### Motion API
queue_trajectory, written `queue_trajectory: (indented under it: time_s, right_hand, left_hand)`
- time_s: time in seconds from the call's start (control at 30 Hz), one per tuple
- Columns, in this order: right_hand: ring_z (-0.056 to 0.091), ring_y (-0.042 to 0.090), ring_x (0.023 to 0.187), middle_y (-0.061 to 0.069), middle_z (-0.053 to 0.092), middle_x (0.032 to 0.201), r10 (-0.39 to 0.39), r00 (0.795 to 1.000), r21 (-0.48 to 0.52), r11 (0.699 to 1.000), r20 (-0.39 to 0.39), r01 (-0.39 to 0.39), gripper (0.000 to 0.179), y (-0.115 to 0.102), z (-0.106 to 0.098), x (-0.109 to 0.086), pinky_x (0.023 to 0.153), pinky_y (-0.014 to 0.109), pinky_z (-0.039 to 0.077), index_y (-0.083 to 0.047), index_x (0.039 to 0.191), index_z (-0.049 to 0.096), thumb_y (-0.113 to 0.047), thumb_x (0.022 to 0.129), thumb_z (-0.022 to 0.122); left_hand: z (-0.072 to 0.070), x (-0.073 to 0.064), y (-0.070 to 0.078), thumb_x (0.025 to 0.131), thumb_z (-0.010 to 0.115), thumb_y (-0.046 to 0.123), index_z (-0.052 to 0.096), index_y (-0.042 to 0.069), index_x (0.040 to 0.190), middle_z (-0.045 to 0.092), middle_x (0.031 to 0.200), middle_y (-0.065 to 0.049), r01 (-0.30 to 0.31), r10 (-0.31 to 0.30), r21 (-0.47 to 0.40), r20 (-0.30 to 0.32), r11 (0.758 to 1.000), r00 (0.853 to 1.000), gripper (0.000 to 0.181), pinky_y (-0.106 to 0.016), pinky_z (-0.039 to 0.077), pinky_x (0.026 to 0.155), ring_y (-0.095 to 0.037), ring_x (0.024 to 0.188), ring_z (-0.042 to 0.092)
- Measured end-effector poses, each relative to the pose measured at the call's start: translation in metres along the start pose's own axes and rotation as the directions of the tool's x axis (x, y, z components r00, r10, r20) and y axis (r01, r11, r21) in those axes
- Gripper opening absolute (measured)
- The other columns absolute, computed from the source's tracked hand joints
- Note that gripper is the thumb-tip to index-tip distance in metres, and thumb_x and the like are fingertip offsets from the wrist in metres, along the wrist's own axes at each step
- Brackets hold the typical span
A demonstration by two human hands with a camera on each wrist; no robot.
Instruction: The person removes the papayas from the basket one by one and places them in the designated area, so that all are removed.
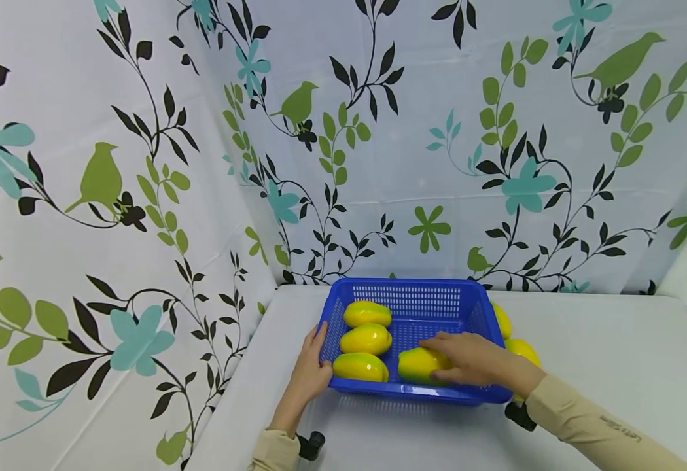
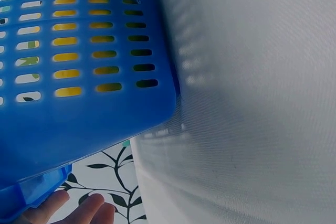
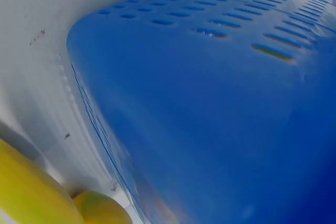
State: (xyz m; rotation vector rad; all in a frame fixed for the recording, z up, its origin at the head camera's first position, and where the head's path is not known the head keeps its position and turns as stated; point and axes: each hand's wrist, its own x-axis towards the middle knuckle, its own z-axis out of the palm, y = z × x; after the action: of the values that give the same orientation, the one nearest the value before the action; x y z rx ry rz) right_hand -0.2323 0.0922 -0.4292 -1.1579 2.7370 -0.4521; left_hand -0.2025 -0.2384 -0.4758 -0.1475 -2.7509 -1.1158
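A blue plastic basket (image 1: 420, 388) with slotted walls stands on the white table. My left hand (image 1: 313, 367) holds its left rim near the front corner; some of its fingers (image 2: 86, 209) show at the lower left of the left wrist view. Inside, three glossy yellow mango-like fruits (image 1: 360, 367) lie in a column along the left wall. Another yellow-green fruit (image 1: 417, 365) lies to their right, near the front wall. My right hand (image 1: 473, 358) reaches over the right side and grips this fruit from its right. Basket and forearm hide that grip in the right wrist view.
More yellow fruits (image 1: 523, 351) lie on the table just outside the basket's right wall, partly hidden by it and my right forearm. White table surface (image 1: 614, 347) extends to the right. A patterned cloth (image 1: 379, 163) hangs behind and to the left.
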Motion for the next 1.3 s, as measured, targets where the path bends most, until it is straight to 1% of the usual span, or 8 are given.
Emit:
queue_trajectory:
  time_s: [0.33,0.5,0.6,0.73,0.83,0.93,1.13,1.3]
  right_hand:
    - [0.061,0.021,0.1,0.005,0.064,0.122,0.004,0.999,-0.04,0.999,-0.035,-0.006,0.058,0.003,-0.01,-0.007,0.092,0.052,0.05,-0.011,0.137,0.056,-0.047,0.092,0.062]
    - [0.062,0.026,0.104,0.008,0.064,0.124,-0.003,0.999,-0.036,0.999,-0.036,0.002,0.057,0.003,-0.012,-0.009,0.093,0.054,0.049,-0.01,0.137,0.057,-0.046,0.092,0.063]
    - [0.062,0.025,0.101,0.008,0.064,0.123,-0.004,0.999,-0.043,0.999,-0.042,0.002,0.057,0.004,-0.014,-0.012,0.091,0.053,0.05,-0.011,0.136,0.057,-0.046,0.092,0.063]
    - [0.06,0.02,0.095,0.004,0.064,0.119,0.024,0.999,-0.032,0.999,-0.044,-0.025,0.058,0.006,-0.018,-0.017,0.089,0.05,0.051,-0.011,0.136,0.058,-0.048,0.091,0.064]
    - [0.061,0.024,0.1,0.006,0.064,0.122,0.047,0.998,-0.005,0.999,-0.042,-0.047,0.059,0.006,-0.023,-0.023,0.092,0.054,0.049,-0.011,0.136,0.058,-0.048,0.091,0.064]
    - [0.062,0.027,0.102,0.008,0.064,0.122,0.039,0.997,-0.003,0.999,-0.06,-0.039,0.059,0.007,-0.027,-0.03,0.092,0.054,0.049,-0.01,0.136,0.058,-0.047,0.091,0.065]
    - [0.06,0.015,0.089,0.004,0.064,0.117,0.035,0.996,-0.031,0.999,-0.088,-0.037,0.06,0.012,-0.033,-0.043,0.084,0.047,0.054,-0.009,0.135,0.058,-0.048,0.091,0.064]
    - [0.06,0.013,0.086,0.003,0.065,0.116,0.053,0.992,-0.049,0.997,-0.115,-0.059,0.056,0.015,-0.041,-0.052,0.082,0.043,0.055,-0.009,0.136,0.058,-0.043,0.092,0.064]
  left_hand:
    - [-0.001,0.0,0.0,0.078,0.046,-0.005,0.03,-0.001,0.153,0.027,0.155,-0.027,-0.019,0.019,-0.014,-0.01,1.0,1.0,0.077,-0.062,0.029,0.109,-0.046,0.139,0.032]
    - [-0.001,-0.001,-0.002,0.079,0.046,-0.006,0.029,0.0,0.154,0.026,0.156,-0.026,-0.008,0.008,-0.012,-0.008,1.0,1.0,0.077,-0.061,0.028,0.11,-0.045,0.14,0.031]
    - [-0.001,-0.001,-0.003,0.079,0.047,-0.006,0.029,0.001,0.154,0.026,0.156,-0.025,-0.004,0.004,-0.013,-0.005,1.0,1.0,0.077,-0.062,0.027,0.11,-0.045,0.14,0.031]
    - [0.0,-0.001,-0.002,0.078,0.047,-0.006,0.03,0.002,0.154,0.026,0.156,-0.025,-0.006,0.006,-0.017,-0.007,1.0,1.0,0.078,-0.063,0.027,0.109,-0.046,0.14,0.031]
    - [0.0,-0.001,-0.001,0.079,0.047,-0.006,0.03,0.002,0.154,0.026,0.156,-0.026,-0.006,0.006,-0.018,-0.008,1.0,1.0,0.077,-0.064,0.027,0.109,-0.046,0.14,0.031]
    - [0.0,-0.001,-0.001,0.079,0.046,-0.005,0.029,0.001,0.154,0.026,0.156,-0.026,-0.005,0.005,-0.02,-0.007,1.0,1.0,0.077,-0.063,0.027,0.109,-0.046,0.14,0.031]
    - [-0.001,-0.001,-0.001,0.079,0.046,-0.005,0.029,0.0,0.154,0.026,0.155,-0.027,-0.013,0.013,-0.021,-0.007,1.0,1.0,0.077,-0.063,0.027,0.11,-0.046,0.14,0.031]
    - [0.0,0.0,-0.002,0.079,0.046,-0.006,0.029,0.001,0.154,0.026,0.155,-0.027,-0.017,0.017,-0.015,-0.004,1.0,1.0,0.077,-0.064,0.027,0.109,-0.047,0.14,0.031]
